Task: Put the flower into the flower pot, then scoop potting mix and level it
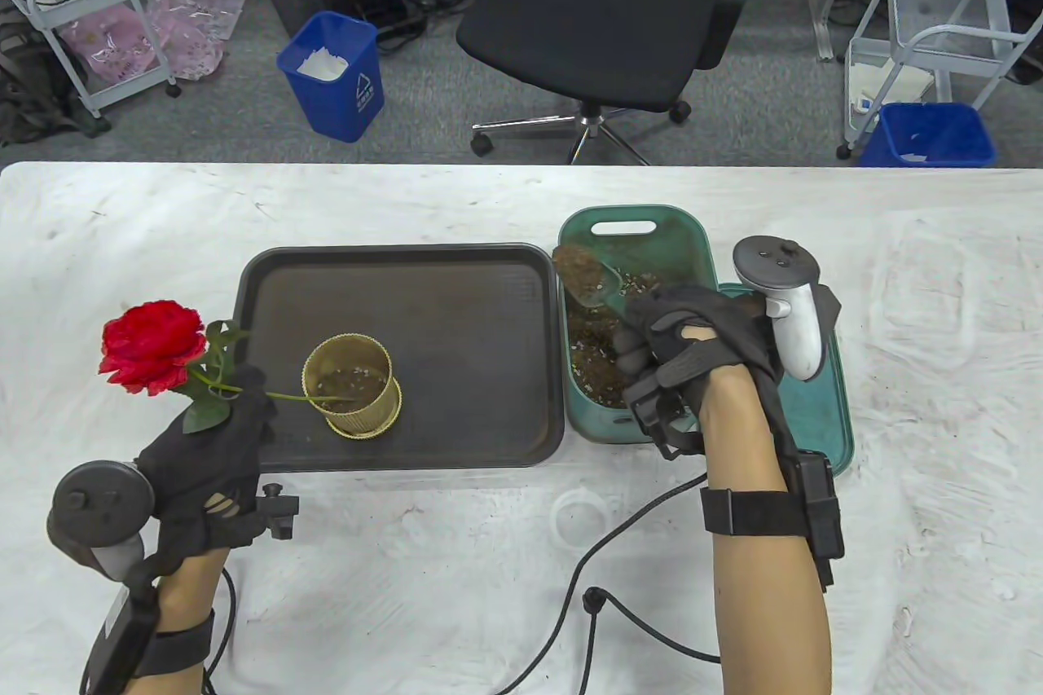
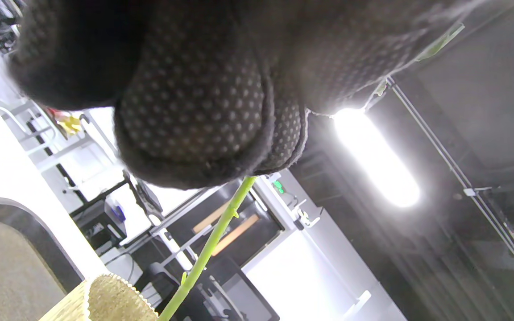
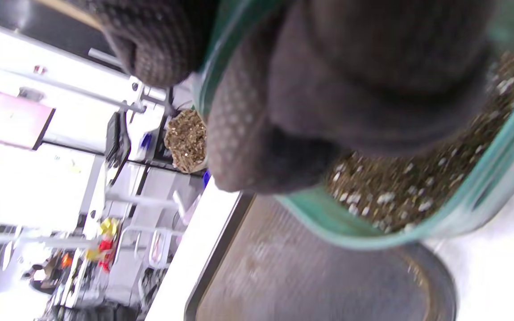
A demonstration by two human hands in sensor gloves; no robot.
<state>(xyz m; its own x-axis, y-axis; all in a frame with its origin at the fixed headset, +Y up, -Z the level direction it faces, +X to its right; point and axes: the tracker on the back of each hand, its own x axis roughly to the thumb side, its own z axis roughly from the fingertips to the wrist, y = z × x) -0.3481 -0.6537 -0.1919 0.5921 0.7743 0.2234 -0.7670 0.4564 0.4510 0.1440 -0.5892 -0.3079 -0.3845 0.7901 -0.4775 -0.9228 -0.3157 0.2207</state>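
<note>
Holding the flower (image 1: 155,346) steady is the left hand's (image 1: 213,434) job: fingers clamped on the stem just below the leaves, bloom out to the left past the tray (image 1: 391,271), stem running right and down into the flower pot (image 1: 352,385). Stem tip looks to be inside the pot mouth, so the flower's long axis lies tilted, nearly flat, not upright. Left wrist view confirms: stem (image 2: 208,249) exits under the fingertips (image 2: 194,129) toward the pot rim (image 2: 105,294). Right hand (image 1: 684,353) is curled around the scoop (image 1: 588,275) handle, blade loaded with potting mix (image 1: 593,357) and raised over the far end of the green bin (image 1: 644,226), pointing up-left. Key relation, my read: pot sits left of and nearer than the scoop, across the bin wall and tray lip, so the load has to travel left over both edges. Right hand is the one that does it; left just needs to keep the stem in place, ideally stood straighter. Spill risk at the bin-tray gap.
</note>
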